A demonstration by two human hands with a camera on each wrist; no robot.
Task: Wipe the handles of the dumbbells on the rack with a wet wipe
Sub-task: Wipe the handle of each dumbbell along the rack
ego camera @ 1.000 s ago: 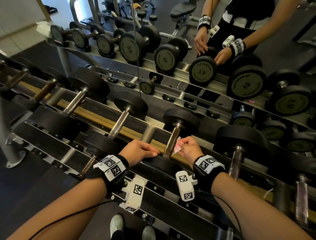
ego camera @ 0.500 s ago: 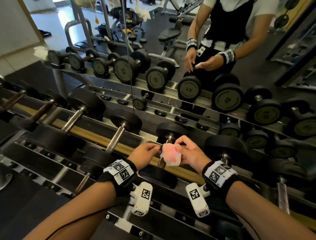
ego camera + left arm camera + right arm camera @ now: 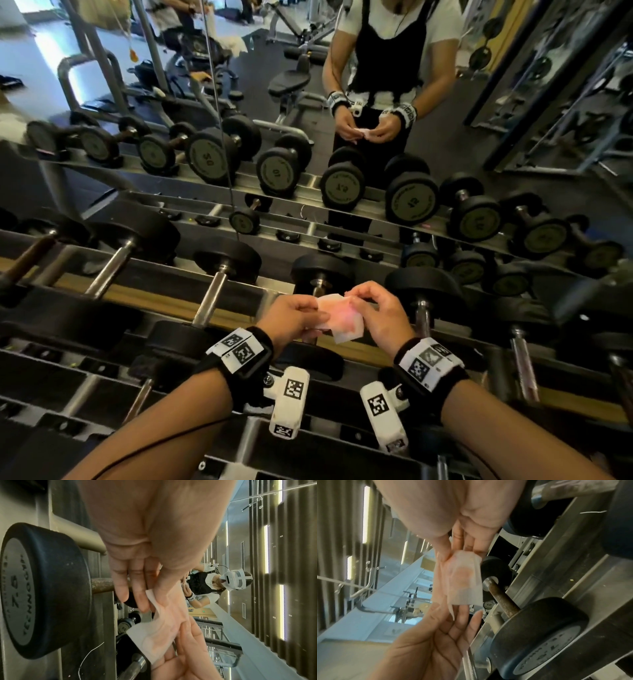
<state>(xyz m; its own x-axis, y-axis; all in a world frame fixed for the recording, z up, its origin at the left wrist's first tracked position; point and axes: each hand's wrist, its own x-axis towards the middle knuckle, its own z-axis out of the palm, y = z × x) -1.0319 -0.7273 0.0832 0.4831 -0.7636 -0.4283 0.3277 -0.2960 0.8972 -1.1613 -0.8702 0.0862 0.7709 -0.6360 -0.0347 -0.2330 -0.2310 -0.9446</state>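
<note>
A white wet wipe [image 3: 343,320] with an orange-pink stain is stretched between both hands, just above the rack. My left hand [image 3: 317,308] pinches its left edge and my right hand [image 3: 352,298] pinches its upper right corner. In the left wrist view the wipe [image 3: 159,631] hangs from my left fingers [image 3: 142,601]. In the right wrist view the stained wipe [image 3: 464,578] hangs from my right fingers [image 3: 457,547]. Under the hands lies a dumbbell with a rusty handle [image 3: 503,600], mostly hidden in the head view. Other dumbbell handles [image 3: 209,301] lie to the left and right [image 3: 423,317].
The rack [image 3: 171,284] holds a row of black dumbbells with steel bars across its front. A mirror behind it reflects the rack, a person [image 3: 390,68] and gym machines. A lower rack tier [image 3: 85,377] sits near my forearms.
Both hands have come up off the rusty dumbbell handle. The wipe, earlier pressed at the handle by the right hand, is now held and spread between both hands.
</note>
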